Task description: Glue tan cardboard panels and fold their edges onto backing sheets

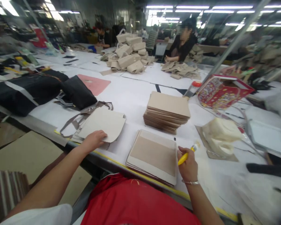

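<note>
My left hand [95, 139] touches the pale cards [105, 121]; I can't tell if it pinches. My right hand [188, 167] holds a yellow brush [183, 158]. The cards look light, stiff; best held by the near edge.

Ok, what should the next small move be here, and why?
Probably lift the top pale panel of the left-hand stack with the left hand: its fingers lie on that panel's near edge, while the right hand holds the yellow-handled brush.
</note>
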`<state>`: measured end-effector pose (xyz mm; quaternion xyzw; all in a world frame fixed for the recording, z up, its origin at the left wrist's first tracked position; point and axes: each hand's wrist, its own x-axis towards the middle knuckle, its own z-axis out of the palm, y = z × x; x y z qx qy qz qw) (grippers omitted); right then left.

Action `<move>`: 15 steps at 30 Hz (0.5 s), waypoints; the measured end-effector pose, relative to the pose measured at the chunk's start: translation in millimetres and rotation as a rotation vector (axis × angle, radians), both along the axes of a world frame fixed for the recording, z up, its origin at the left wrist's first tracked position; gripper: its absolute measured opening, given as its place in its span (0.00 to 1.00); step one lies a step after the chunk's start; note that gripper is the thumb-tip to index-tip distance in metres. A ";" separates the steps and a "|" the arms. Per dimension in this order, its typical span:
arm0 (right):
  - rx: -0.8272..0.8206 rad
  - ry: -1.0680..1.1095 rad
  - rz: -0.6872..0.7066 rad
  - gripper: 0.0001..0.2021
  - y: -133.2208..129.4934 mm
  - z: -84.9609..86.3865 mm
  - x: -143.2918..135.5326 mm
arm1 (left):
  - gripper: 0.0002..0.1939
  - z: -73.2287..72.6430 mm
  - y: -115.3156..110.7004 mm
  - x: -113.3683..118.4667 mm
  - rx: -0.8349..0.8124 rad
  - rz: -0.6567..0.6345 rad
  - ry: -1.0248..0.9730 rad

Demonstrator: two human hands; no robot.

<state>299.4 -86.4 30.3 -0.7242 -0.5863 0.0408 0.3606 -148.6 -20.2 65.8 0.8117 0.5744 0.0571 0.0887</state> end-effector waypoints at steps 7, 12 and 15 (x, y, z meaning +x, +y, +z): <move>0.057 0.345 -0.018 0.22 -25.4 17.6 18.1 | 0.19 38.9 -38.7 90.3 0.653 -0.249 -0.178; 0.184 0.572 -0.066 0.24 -29.7 42.1 37.8 | 0.18 21.4 -68.0 213.2 0.588 -0.729 -0.092; 0.172 0.657 0.000 0.22 -31.8 48.5 48.1 | 0.16 -5.2 -73.8 252.5 0.500 -0.839 -0.009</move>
